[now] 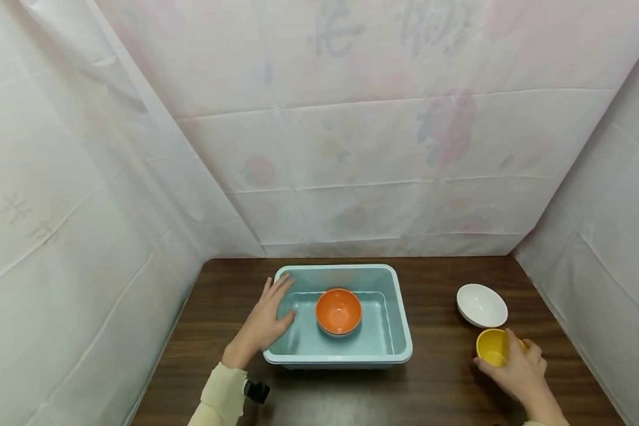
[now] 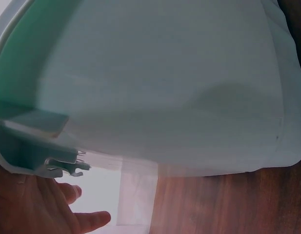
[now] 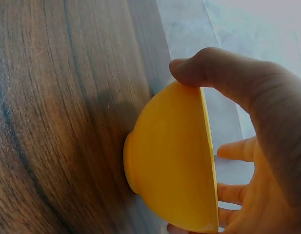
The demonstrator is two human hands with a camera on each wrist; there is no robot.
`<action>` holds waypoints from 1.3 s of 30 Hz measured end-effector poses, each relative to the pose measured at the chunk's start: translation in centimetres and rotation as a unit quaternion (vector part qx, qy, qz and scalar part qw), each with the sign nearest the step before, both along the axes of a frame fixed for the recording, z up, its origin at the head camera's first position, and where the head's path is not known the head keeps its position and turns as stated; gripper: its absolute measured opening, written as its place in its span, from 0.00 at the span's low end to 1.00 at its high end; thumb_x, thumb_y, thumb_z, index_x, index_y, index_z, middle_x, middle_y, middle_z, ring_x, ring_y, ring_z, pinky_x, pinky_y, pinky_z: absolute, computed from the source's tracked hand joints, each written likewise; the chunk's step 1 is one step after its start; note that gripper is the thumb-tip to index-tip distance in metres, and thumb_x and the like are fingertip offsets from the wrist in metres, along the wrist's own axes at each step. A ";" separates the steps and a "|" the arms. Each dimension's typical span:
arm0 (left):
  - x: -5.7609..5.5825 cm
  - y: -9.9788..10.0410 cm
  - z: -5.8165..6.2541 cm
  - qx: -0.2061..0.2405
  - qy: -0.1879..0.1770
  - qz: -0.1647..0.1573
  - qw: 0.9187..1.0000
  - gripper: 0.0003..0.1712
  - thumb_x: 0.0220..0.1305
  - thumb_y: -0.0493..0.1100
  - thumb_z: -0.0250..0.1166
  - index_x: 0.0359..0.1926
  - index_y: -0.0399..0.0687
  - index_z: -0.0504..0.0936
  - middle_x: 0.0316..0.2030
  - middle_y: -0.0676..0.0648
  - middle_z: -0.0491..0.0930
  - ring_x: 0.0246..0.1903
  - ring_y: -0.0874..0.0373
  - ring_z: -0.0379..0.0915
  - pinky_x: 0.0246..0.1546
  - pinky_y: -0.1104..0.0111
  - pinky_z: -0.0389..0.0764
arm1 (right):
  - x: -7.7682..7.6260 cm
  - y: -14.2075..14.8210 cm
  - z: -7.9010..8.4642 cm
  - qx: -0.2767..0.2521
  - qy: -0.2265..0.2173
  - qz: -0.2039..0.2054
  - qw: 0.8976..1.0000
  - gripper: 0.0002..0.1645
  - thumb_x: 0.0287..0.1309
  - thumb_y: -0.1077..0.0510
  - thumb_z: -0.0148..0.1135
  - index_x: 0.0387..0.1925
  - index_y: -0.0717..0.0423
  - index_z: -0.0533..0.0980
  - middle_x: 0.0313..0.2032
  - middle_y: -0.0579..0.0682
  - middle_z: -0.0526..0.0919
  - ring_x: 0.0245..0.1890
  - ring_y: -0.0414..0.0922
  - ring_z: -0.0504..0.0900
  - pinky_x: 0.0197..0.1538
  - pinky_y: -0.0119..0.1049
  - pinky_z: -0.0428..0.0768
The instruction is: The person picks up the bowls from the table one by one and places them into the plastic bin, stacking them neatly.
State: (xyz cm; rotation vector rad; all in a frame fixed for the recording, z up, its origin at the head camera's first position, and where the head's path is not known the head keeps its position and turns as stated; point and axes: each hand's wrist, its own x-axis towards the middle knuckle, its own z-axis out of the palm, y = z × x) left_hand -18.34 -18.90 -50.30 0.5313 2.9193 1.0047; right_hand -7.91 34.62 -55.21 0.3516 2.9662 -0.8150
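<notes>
A yellow bowl (image 1: 491, 348) is at the right side of the table, and my right hand (image 1: 522, 370) grips it across the top. In the right wrist view the thumb (image 3: 191, 70) presses one side of the rim of the bowl (image 3: 172, 161), and fingers reach round the other side. Whether its foot touches the wood is hard to tell. My left hand (image 1: 263, 322) lies at the left rim of a light blue basin (image 1: 346, 359), fingers spread and thumb over the inside. Within the basin sits an orange bowl (image 1: 338, 311), apparently stacked on a paler one.
Just behind the yellow bowl stands a white bowl (image 1: 481, 305). The dark wooden table (image 1: 436, 390) is bounded by white sheeting (image 1: 373, 219) at the back and both sides. A small black device (image 1: 257, 391) is strapped to my left wrist.
</notes>
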 end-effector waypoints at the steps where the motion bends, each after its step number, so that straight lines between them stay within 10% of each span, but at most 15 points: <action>1: 0.0 0.0 0.0 0.000 0.001 0.001 1.000 0.40 0.71 0.46 0.65 0.80 0.52 0.61 0.82 0.49 0.50 0.81 0.34 0.32 0.71 0.31 0.56 | -0.1 0.1 0.1 -0.004 -0.011 -0.001 1.000 0.70 0.53 0.34 0.72 0.73 0.77 0.47 0.61 0.92 0.44 0.59 0.87 0.48 0.55 0.72 0.56; 17: 0.0 0.1 -0.4 0.002 0.008 0.001 1.000 0.40 0.70 0.45 0.65 0.79 0.52 0.62 0.82 0.49 0.51 0.81 0.33 0.33 0.71 0.32 0.57 | 0.2 0.0 1.0 -0.008 -0.083 -0.001 0.997 0.70 0.49 0.34 0.74 0.75 0.68 0.46 0.60 0.90 0.41 0.54 0.86 0.54 0.50 0.75 0.69; 39: 0.0 0.0 -0.1 0.006 0.006 0.001 1.000 0.39 0.70 0.47 0.64 0.79 0.51 0.63 0.82 0.48 0.51 0.81 0.33 0.33 0.71 0.31 0.56 | -0.7 0.6 5.8 0.039 -0.064 0.057 0.996 0.61 0.54 0.34 0.70 0.73 0.67 0.54 0.59 0.85 0.50 0.47 0.86 0.63 0.46 0.76 0.71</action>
